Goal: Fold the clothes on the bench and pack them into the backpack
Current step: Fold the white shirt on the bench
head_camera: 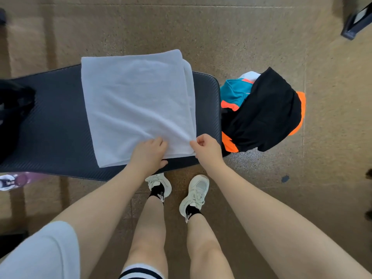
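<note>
Head view: one white towel [136,105] lies folded on the dark worktop [56,127]. The left hand [149,154] holds its near edge; the right hand [205,149] pinches its near right corner. One black-orange backpack [267,111] stands right of the worktop.

Soft, even indoor light, fairly bright, casts only faint shadows. Wide-angle distortion bends the edges, and the corners are smeared with blur. The centre is moderately sharp; no glare.
</note>
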`<state>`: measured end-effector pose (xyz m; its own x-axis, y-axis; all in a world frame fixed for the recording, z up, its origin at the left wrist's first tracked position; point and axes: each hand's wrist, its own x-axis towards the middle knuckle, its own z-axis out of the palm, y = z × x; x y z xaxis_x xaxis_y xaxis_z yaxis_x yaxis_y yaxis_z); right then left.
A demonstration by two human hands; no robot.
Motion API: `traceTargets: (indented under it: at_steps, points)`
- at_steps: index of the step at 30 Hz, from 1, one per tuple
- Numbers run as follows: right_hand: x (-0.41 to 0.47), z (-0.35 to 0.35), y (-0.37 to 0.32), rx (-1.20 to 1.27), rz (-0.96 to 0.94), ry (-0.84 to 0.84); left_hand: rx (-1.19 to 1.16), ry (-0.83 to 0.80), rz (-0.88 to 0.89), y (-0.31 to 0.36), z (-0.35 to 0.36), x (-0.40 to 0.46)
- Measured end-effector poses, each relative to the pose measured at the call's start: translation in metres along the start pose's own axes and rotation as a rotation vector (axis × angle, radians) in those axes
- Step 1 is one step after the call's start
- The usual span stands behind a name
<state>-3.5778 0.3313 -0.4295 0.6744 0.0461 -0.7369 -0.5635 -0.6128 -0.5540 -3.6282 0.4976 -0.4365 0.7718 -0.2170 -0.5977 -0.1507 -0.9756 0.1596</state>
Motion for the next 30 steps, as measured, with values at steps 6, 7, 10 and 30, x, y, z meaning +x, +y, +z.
traceTargets:
  at_steps: [6, 7, 10, 30]
  points:
    - [-0.011, -0.015, 0.008, 0.275, 0.034, -0.082, 0.002, 0.216, 0.085, -0.003, 0.003, -0.005]
    - [-0.011, -0.016, 0.011, 0.245, 0.039, -0.07, -0.033, 0.225, 0.111, -0.004, 0.003, -0.007]
    - [-0.006, -0.016, 0.019, -0.047, 0.123, -0.083, -0.001, 0.179, 0.151, -0.006, 0.003, -0.014]
    - [0.13, 0.001, -0.127, -0.074, -0.116, 0.285, -0.349, 0.551, -0.134, -0.112, -0.074, 0.112]
